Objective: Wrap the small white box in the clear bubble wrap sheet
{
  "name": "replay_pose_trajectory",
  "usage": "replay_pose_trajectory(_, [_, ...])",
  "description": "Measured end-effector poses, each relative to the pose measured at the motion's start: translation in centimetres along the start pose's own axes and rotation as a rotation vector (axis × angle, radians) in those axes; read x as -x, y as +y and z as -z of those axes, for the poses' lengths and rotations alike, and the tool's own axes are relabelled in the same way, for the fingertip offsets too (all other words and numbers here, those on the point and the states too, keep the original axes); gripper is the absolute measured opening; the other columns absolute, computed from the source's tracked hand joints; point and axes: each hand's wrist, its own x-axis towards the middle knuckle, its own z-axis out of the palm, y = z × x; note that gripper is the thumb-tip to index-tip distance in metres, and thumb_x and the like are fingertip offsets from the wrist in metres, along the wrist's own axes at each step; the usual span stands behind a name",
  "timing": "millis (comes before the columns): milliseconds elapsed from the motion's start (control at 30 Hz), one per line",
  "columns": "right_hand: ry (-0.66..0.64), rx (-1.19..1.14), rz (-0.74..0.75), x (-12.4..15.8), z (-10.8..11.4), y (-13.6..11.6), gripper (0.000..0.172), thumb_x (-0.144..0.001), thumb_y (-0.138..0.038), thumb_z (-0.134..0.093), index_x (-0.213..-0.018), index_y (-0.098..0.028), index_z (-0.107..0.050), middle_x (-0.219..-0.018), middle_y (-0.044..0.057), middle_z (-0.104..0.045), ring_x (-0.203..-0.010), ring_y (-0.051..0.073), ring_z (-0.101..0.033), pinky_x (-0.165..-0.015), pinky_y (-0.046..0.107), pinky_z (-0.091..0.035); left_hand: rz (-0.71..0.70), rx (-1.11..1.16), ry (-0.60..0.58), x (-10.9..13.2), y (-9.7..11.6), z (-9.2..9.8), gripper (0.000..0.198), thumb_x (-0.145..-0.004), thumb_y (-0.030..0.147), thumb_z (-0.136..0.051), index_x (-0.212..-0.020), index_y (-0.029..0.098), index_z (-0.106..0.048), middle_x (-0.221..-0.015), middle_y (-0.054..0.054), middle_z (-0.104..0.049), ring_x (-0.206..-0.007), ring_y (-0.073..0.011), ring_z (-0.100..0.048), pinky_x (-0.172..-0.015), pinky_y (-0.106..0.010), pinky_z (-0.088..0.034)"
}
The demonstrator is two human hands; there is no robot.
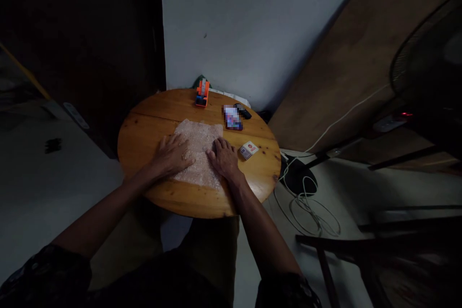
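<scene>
A pinkish, see-through sheet of bubble wrap lies spread on the round wooden table. My left hand rests flat on its left side, fingers stretched out. On the right edge of the wrap lies my right hand, palm down with the fingers apart. Just right of that hand sits a small white box with a red mark. Neither hand grips anything that I can see.
An orange tape dispenser stands at the table's far edge. A blurred, phone-like item lies beside a dark object. Right of the table, a pale cable coils on the floor near a fan and dark wooden furniture.
</scene>
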Motion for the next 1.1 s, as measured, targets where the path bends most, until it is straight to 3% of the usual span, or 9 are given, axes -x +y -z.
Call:
replay_pose_trajectory(100, [0.011,-0.011,-0.008,0.0,0.1,0.0,0.054,-0.102,-0.045,-0.040,-0.146,-0.014,-0.048,-0.158,0.017,-0.043,-0.143,0.033,-0.040,-0.113,0.049,-0.031,-0.130,0.038,0.012,1.0,2.1,0.2,0.074,-0.092,0.057,-0.050,-0.154,0.018,-0.041,-0.165,-0.017,-0.031,-0.156,-0.0341,-0.019,-0.125,-0.057,-0.015])
replay_pose_trajectory(233, [0.008,-0.043,0.001,0.1,0.2,0.3,0.050,-0.103,-0.038,-0.037,-0.146,-0.014,-0.049,-0.157,0.017,-0.045,-0.143,0.032,-0.040,-0.113,0.049,-0.033,-0.241,0.095,-0.059,1.8,4.2,-1.1,0.074,-0.088,0.061,-0.056,-0.153,0.026,-0.044,-0.166,-0.014,-0.029,-0.154,-0.0395,-0.021,-0.122,-0.065,-0.012])
replay_pose_trajectory(400, [0.012,-0.073,-0.005,0.1,0.5,0.2,0.045,-0.103,-0.031,-0.035,-0.140,-0.015,-0.054,-0.154,0.017,-0.048,-0.141,0.030,-0.044,-0.111,0.049,-0.036,-0.277,0.104,-0.017,1.9,4.3,-2.6,0.076,-0.088,0.064,-0.055,-0.153,0.025,-0.044,-0.165,-0.017,-0.031,-0.154,-0.0402,-0.021,-0.121,-0.069,-0.006])
replay_pose_trajectory(533, [0.039,-0.060,0.013,0.1,2.6,0.4,0.043,-0.100,-0.034,-0.044,-0.137,-0.017,-0.058,-0.154,0.017,-0.048,-0.137,0.034,-0.047,-0.108,0.052,-0.039,-0.273,0.109,-0.017,1.9,4.2,-2.5,0.074,-0.088,0.063,-0.056,-0.151,0.027,-0.046,-0.165,-0.016,-0.031,-0.154,-0.0404,-0.021,-0.120,-0.070,-0.007])
replay_pose_trajectory(700, [0.164,-0.001,-0.088,1.3,6.1,4.1,0.052,-0.092,-0.034,-0.057,-0.141,-0.017,-0.054,-0.155,0.019,-0.045,-0.137,0.037,-0.047,-0.106,0.053,-0.040,-0.271,0.117,-0.013,2.0,4.4,-2.2,0.074,-0.087,0.063,-0.057,-0.150,0.026,-0.047,-0.166,-0.016,-0.028,-0.154,-0.0400,-0.021,-0.121,-0.070,-0.007])
replay_pose_trajectory(833, [0.092,-0.010,-0.316,2.7,5.9,8.3,0.067,-0.082,-0.036,-0.069,-0.141,-0.011,-0.051,-0.139,0.023,-0.060,-0.125,0.039,-0.057,-0.098,0.051,-0.045,-0.272,0.133,-0.017,2.0,4.4,-2.2,0.075,-0.087,0.064,-0.056,-0.150,0.024,-0.048,-0.166,-0.017,-0.028,-0.154,-0.0407,-0.020,-0.121,-0.070,-0.006])
replay_pose_trajectory(967, [0.120,-0.191,-0.384,3.1,4.9,9.8,0.045,-0.078,-0.033,-0.069,-0.120,-0.016,-0.063,-0.112,0.015,-0.074,-0.105,0.032,-0.067,-0.089,0.044,-0.050,-0.272,0.142,-0.020,2.0,4.4,-2.2,0.076,-0.087,0.065,-0.057,-0.151,0.024,-0.047,-0.166,-0.016,-0.029,-0.155,-0.0404,-0.019,-0.121,-0.069,-0.005])
replay_pose_trajectory(1033, [0.190,-0.428,-0.365,2.8,5.1,8.8,0.040,-0.075,-0.035,-0.070,-0.111,-0.018,-0.065,-0.106,0.011,-0.075,-0.098,0.029,-0.069,-0.084,0.041,-0.052,-0.272,0.142,-0.024,2.1,4.4,-2.2,0.076,-0.087,0.065,-0.056,-0.151,0.025,-0.046,-0.166,-0.016,-0.028,-0.155,-0.0403,-0.019,-0.121,-0.069,-0.005])
replay_pose_trajectory(1100, [0.208,-0.766,-0.236,2.3,5.4,6.5,0.040,-0.073,-0.038,-0.072,-0.106,-0.019,-0.064,-0.104,0.008,-0.074,-0.094,0.025,-0.069,-0.082,0.038,-0.054,-0.272,0.139,-0.021,2.1,4.4,-2.2,0.075,-0.087,0.064,-0.056,-0.151,0.026,-0.046,-0.166,-0.016,-0.029,-0.154,-0.0409,-0.019,-0.120,-0.070,-0.005])
